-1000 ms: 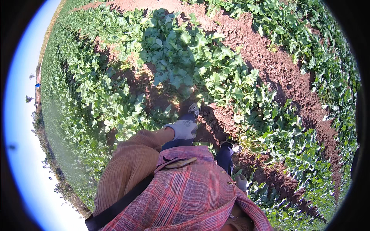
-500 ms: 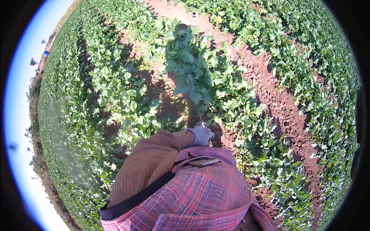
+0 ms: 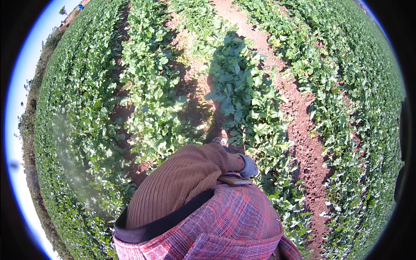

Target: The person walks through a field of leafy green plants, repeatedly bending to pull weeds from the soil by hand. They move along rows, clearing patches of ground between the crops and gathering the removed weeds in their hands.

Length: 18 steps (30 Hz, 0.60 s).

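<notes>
My left hand [image 3: 248, 166], in a pale grey-blue glove, is in front of my plaid garment [image 3: 242, 212]. A brown corduroy sleeve [image 3: 173, 186] leads to it from the lower left, with a strip of bare wrist between. Its fingers point away and are hidden, so whether they hold anything does not show. Close beside the glove, a flat tan-edged thing [image 3: 235, 180] sticks out at the top of the plaid cloth; its kind is unclear. Of my right hand nothing shows. Leafy green plants [image 3: 264, 130] grow just beyond the glove.
Long crop rows [image 3: 151, 86] run away from me, with strips of reddish-brown soil [image 3: 310, 151] between them. My shadow falls over the row ahead. A shoe [image 3: 220, 141] shows beyond my sleeve. Shrubs [image 3: 32, 130] line the field's left edge.
My gloved left hand has moved right and slightly down, nearer my body, and its fingers are less visible. The view has shifted, so the rows and shadow appear farther right.
</notes>
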Each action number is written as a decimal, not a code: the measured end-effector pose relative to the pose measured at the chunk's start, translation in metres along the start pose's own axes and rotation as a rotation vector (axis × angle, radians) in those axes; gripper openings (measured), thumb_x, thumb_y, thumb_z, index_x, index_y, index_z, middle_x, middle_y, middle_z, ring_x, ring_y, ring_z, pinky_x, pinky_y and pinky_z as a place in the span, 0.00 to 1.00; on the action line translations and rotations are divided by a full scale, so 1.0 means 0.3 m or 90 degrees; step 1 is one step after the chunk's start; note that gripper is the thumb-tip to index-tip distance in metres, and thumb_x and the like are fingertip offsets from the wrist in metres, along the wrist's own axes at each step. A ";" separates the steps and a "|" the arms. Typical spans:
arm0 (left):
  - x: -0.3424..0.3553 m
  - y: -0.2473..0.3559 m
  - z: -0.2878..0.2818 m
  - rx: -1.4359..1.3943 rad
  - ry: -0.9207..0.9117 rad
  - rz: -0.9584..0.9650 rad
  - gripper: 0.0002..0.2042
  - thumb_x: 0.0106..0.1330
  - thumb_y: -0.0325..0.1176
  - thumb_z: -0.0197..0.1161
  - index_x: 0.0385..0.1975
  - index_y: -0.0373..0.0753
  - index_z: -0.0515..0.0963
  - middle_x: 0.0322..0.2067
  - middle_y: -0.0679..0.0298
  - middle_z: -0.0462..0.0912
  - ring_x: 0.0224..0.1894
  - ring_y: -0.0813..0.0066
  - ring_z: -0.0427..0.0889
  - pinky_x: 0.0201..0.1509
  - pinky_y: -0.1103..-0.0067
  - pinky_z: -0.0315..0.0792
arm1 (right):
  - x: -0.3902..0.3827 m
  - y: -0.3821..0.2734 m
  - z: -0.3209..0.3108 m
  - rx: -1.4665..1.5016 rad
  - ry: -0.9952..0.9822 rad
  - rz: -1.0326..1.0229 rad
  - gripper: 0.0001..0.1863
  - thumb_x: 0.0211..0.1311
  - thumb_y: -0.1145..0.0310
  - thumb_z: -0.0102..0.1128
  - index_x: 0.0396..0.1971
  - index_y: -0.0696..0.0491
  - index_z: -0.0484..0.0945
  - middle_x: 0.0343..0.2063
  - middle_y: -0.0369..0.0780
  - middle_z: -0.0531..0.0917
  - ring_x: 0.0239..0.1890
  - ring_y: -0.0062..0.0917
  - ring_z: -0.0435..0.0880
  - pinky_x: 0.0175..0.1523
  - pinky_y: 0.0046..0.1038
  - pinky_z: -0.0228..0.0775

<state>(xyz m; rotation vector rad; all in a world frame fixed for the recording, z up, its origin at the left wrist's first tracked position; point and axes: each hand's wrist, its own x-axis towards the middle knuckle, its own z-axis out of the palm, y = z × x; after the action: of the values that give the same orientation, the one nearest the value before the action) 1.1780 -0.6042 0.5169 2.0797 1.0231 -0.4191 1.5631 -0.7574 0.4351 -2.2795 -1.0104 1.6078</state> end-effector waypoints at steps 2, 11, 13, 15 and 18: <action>0.036 0.028 0.027 -0.015 -0.009 -0.013 0.19 0.55 0.41 0.65 0.44 0.39 0.83 0.41 0.52 0.87 0.47 0.51 0.86 0.47 0.58 0.79 | 0.009 0.020 -0.036 0.002 0.005 -0.009 0.17 0.67 0.59 0.64 0.45 0.58 0.84 0.35 0.40 0.88 0.35 0.23 0.85 0.41 0.26 0.76; 0.049 -0.045 0.190 -0.003 -0.009 -0.250 0.21 0.58 0.40 0.63 0.50 0.38 0.82 0.49 0.51 0.85 0.54 0.52 0.83 0.58 0.62 0.77 | 0.031 0.198 -0.230 0.037 0.021 -0.036 0.18 0.67 0.58 0.64 0.45 0.57 0.84 0.35 0.40 0.88 0.35 0.24 0.85 0.41 0.26 0.76; 0.039 -0.057 0.244 -0.027 -0.013 -0.290 0.21 0.58 0.40 0.63 0.49 0.37 0.83 0.49 0.50 0.85 0.54 0.51 0.84 0.58 0.62 0.77 | 0.039 0.227 -0.270 0.042 0.019 -0.036 0.18 0.67 0.57 0.64 0.45 0.57 0.84 0.35 0.40 0.88 0.35 0.24 0.85 0.41 0.27 0.76; 0.027 -0.047 0.301 -0.057 0.022 -0.310 0.21 0.57 0.40 0.63 0.48 0.36 0.83 0.48 0.49 0.85 0.53 0.51 0.84 0.58 0.62 0.77 | 0.050 0.247 -0.303 0.039 0.017 -0.035 0.18 0.67 0.57 0.64 0.45 0.57 0.84 0.35 0.41 0.88 0.35 0.24 0.85 0.41 0.27 0.76; 0.013 -0.003 0.354 -0.128 0.037 -0.315 0.19 0.57 0.41 0.63 0.43 0.34 0.84 0.46 0.48 0.86 0.51 0.52 0.85 0.55 0.61 0.77 | 0.065 0.264 -0.340 0.036 0.015 -0.031 0.18 0.67 0.57 0.64 0.45 0.57 0.84 0.35 0.41 0.88 0.35 0.24 0.85 0.41 0.27 0.76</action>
<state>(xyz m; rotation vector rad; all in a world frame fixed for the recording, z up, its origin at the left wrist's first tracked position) 1.1838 -0.6820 0.4449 1.6578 1.5542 -0.4776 1.6908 -0.7816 0.4215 -2.2158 -0.9941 1.5661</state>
